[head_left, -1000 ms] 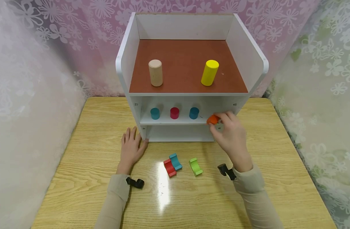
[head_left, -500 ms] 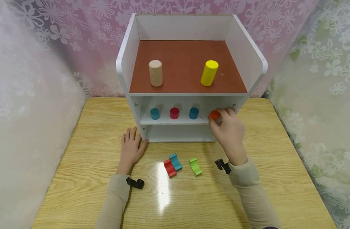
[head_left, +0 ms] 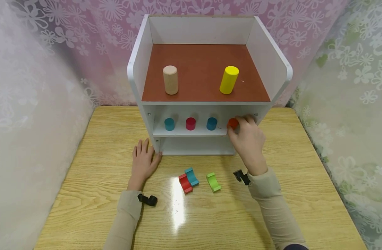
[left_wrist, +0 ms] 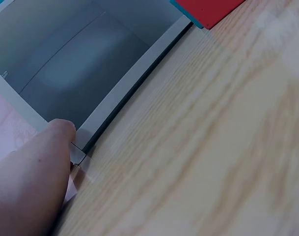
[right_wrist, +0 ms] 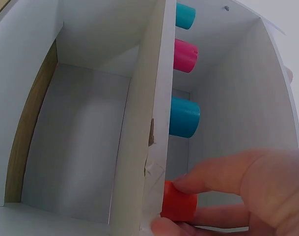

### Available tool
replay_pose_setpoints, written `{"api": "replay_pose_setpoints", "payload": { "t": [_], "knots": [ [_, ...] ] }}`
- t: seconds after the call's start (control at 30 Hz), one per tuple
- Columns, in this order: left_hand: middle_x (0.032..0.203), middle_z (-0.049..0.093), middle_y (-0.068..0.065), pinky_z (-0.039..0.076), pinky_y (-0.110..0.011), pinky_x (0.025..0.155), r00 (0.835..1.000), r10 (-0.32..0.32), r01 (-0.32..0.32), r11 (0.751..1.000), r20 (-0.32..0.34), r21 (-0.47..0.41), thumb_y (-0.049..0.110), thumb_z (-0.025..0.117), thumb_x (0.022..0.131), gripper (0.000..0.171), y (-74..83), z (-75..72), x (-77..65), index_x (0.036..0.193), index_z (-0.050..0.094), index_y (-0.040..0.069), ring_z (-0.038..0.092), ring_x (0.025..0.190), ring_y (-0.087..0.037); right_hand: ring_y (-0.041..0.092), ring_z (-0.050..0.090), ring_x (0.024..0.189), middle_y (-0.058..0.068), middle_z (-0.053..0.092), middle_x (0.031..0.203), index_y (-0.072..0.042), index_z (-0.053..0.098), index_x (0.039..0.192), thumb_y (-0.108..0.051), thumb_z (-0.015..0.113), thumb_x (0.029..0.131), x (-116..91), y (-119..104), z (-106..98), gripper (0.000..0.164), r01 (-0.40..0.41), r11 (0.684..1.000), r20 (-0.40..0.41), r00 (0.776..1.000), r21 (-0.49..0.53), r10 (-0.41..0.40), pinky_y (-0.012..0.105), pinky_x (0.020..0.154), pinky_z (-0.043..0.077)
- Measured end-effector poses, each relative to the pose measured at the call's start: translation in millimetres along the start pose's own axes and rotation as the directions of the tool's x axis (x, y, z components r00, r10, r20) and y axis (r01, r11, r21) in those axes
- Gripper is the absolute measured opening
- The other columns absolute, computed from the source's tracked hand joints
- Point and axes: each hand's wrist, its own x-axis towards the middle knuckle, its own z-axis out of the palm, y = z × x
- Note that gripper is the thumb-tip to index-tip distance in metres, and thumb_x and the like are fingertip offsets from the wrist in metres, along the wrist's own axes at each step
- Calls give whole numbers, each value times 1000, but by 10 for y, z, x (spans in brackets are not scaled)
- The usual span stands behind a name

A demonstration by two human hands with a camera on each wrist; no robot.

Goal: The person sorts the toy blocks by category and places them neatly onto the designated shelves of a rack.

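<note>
My right hand [head_left: 249, 144] pinches a short orange-red cylinder block [head_left: 232, 123] between thumb and fingers at the right end of the middle shelf [head_left: 179, 133]. In the right wrist view this orange-red block [right_wrist: 179, 205] stands upright at the shelf's front edge. To its left stand a blue block [head_left: 211, 124], a pink-red block [head_left: 190, 124] and a teal block [head_left: 169, 124], in a row. My left hand [head_left: 143, 161] rests on the table with straight fingers, its thumb touching the lower left front corner of the white shelf unit [left_wrist: 102, 115].
On the brown top stand a taller plain wooden cylinder [head_left: 170, 80] and a yellow cylinder [head_left: 229, 80]. In front of the unit lie a red curved block [head_left: 185, 184], a blue curved block [head_left: 192, 177] and a green curved block [head_left: 213, 182] on the wooden table [head_left: 94, 208].
My right hand has moved inward and slightly left, taking the orange-red block from a tilted pose at the shelf edge to upright on the shelf. The left hand has stayed in place.
</note>
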Motion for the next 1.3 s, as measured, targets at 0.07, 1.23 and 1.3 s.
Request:
{"api": "replay_pose_setpoints", "payload": {
  "t": [0.07,1.23,1.3],
  "knots": [
    [158,29,-17,8,-61,116,1000,1,-1,1000,-1,0,51,45,101,60,1,-1,0,151,45,17,13,148,-43,37,57,63,18,63,103,-2,73,107,-21,70,88,5,5,2,27,-1,1000,1,1000,2,1,51,47,46],
    [158,29,-18,10,-62,115,1000,7,-7,1000,-2,7,51,45,101,61,5,4,-3,150,46,16,13,147,-44,31,57,68,15,62,102,-2,70,113,-14,76,82,-234,-11,-152,34,131,988,-98,988,81,-123,44,51,46],
    [158,29,-19,10,-62,115,1000,8,-8,1000,-5,4,51,46,100,61,6,3,-4,150,46,15,13,147,-44,32,58,69,15,62,100,-2,70,113,-15,76,82,-260,-16,-169,34,138,987,-93,987,80,-131,44,51,46]
  ]
}}
